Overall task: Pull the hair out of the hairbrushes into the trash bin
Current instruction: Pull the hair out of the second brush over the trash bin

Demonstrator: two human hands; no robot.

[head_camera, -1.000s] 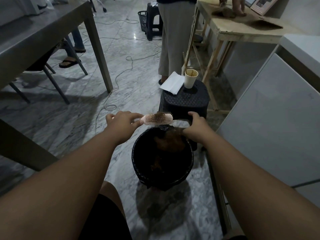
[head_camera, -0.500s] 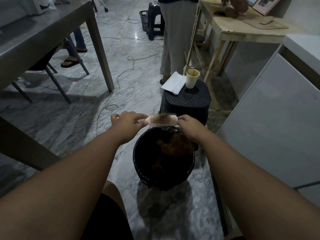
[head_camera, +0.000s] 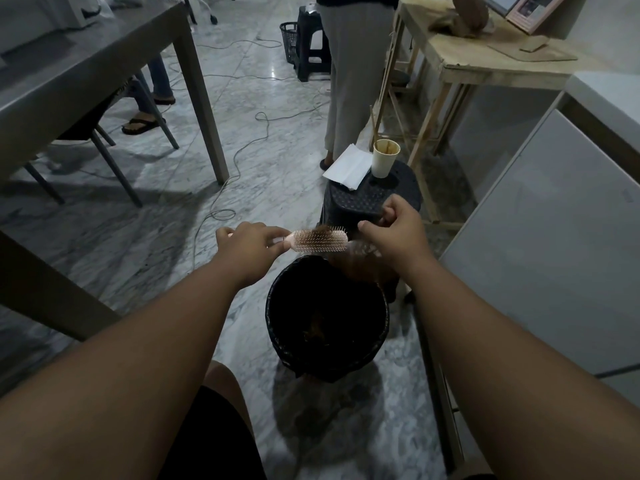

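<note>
So, left hand (head_camera: 250, 247) was clenched on the handle of the brush (head_camera: 320, 240), holding it level, bristles toward the camera, above the far rim of the bin (head_camera: 277, 308). A bit of brown hair (head_camera: 360, 266) sat in the bristles near the top edge. Right hand (head_camera: 394, 233) was just beside the brush's free end, fingers curled and pinched together. A blurred brown wisp of hair hung under it, down toward the bin's far edge; the blur hid exactly where the fingers gripped it. The bin was black, lined with a dark bag, standing on the marble floor (head_camera: 145, 244) between both forearms, with a brown clump lying at the bottom. Black stool (head_camera: 367, 200) stood right behind the bin, carrying a paper cup (head_camera: 384, 161) and a folded white paper (head_camera: 346, 168). Grey table (head_camera: 104, 64) was at left, well apart.
</note>
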